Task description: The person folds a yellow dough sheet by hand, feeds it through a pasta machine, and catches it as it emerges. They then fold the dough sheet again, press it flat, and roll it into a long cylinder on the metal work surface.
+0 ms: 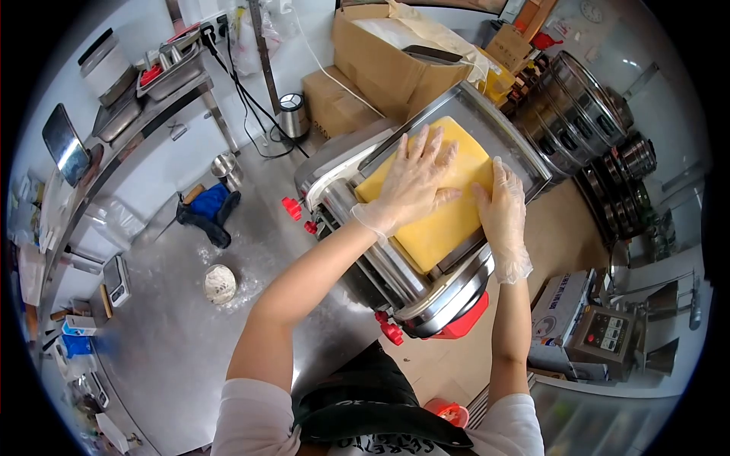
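Observation:
A thick yellow slab of dough (437,232) lies on the metal tray of a dough-rolling machine (391,262), its lower left edge beside the steel rollers. My left hand (414,178), in a clear plastic glove, rests flat on top of the slab with its fingers spread. My right hand (503,213), also gloved, is against the slab's right edge, fingers stretched out and pointing up. Neither hand is closed round anything. Red knobs (390,328) stick out from the machine's side.
Left of the machine, a steel table (175,327) bears a small bowl of flour (220,284), a blue and black object (209,209) and a scale (116,281). Cardboard boxes (372,57) stand behind, stacked steamers (570,106) at the right.

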